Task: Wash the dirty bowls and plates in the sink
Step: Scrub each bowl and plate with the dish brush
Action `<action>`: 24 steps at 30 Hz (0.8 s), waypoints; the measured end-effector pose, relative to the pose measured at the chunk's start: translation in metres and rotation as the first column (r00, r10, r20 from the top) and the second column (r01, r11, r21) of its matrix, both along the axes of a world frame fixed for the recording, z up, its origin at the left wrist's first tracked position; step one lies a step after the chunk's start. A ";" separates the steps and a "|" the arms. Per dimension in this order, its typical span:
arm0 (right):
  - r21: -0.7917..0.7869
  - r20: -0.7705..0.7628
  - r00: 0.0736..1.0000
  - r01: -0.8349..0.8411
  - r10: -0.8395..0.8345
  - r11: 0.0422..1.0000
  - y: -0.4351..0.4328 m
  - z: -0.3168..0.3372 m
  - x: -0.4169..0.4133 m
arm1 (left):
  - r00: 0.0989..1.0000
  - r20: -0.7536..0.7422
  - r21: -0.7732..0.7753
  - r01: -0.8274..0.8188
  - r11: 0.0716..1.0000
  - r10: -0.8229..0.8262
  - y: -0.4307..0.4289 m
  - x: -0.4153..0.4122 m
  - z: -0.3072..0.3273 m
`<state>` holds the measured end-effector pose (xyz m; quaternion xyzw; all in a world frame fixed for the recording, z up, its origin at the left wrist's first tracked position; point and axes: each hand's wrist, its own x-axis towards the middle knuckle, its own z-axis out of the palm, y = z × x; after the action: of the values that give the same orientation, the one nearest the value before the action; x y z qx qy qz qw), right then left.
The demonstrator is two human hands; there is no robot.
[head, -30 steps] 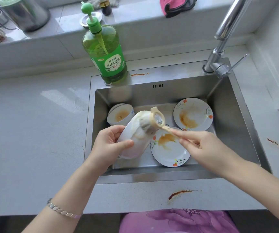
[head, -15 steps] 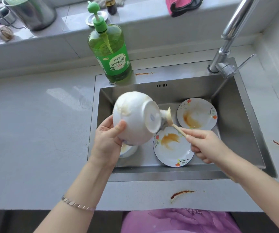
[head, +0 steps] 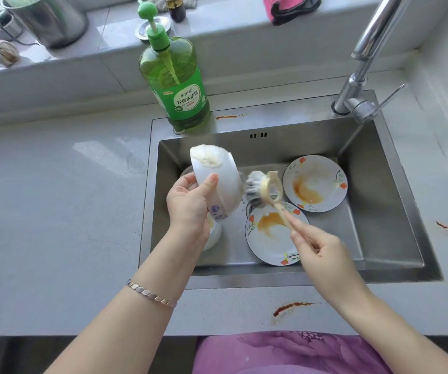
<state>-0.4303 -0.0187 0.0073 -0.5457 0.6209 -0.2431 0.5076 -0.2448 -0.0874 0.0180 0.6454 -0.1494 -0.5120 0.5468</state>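
Since half a second ago the bowl point(head: 228, 182) has turned in the left hand point(head: 190, 206). Its blue-marked underside, which faced the camera, now sits low by the palm, and a patch of foam shows at its top edge. The brush point(head: 260, 188), then mostly hidden behind the bowl, is now in full view at the bowl's right side. Whether its bristles touch the wall I cannot tell.

The left hand grips the bowl over the left part of the sink point(head: 379, 211), thumb pressed on the outer wall and fingers curled behind. The right hand point(head: 317, 249) pinches the brush's pale handle between thumb and fingers, with the brush head raised above the sink floor.

A second bowl point(head: 214, 233) stands on the sink floor below the left wrist, partly hidden. Two flowered plates smeared with orange sauce lie flat in the sink: the near plate point(head: 268, 244) under the brush handle, and the far plate point(head: 322, 171) just behind it to the right.

A green soap bottle point(head: 179, 85) stands at the sink's back left corner, and the tap point(head: 360, 85) rises at the back right. A brown streak point(head: 290, 307) marks the bench point(head: 55, 211) in front of the sink. A bracelet point(head: 149, 292) circles the left wrist.
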 end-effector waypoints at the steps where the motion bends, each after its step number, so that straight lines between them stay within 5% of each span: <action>1: -0.035 -0.031 0.998 -0.063 0.062 0.997 0.001 0.002 0.001 | 1.000 -0.003 0.025 0.001 1.000 0.000 0.002 -0.002 0.000; 5: -0.175 -0.162 0.971 -0.202 0.174 0.964 -0.002 0.014 0.016 | 0.999 0.028 0.068 0.021 0.997 -0.023 0.009 -0.009 -0.001; 9: -0.202 -0.218 0.974 -0.098 0.053 0.974 -0.044 0.016 0.018 | 0.986 0.116 0.044 0.119 0.992 -0.123 0.019 -0.016 0.002; 13: -0.238 -0.295 0.950 -0.178 0.104 0.955 -0.037 0.024 0.023 | 0.997 0.037 0.072 0.068 0.995 -0.071 0.013 -0.016 0.008; 18: -0.048 -0.243 0.947 -0.229 0.211 0.972 0.004 0.023 0.011 | 0.998 0.009 0.130 -0.063 0.990 0.062 0.013 -0.008 0.010; 24: -0.139 -0.235 0.964 -0.163 0.127 0.977 -0.033 0.024 0.024 | 0.996 0.077 0.092 -0.041 0.995 0.034 0.006 -0.013 0.018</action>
<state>-0.4066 -0.0520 0.0311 -0.6519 0.6115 -0.1901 0.4061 -0.2579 -0.0817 0.0361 0.6919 -0.1335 -0.4833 0.5195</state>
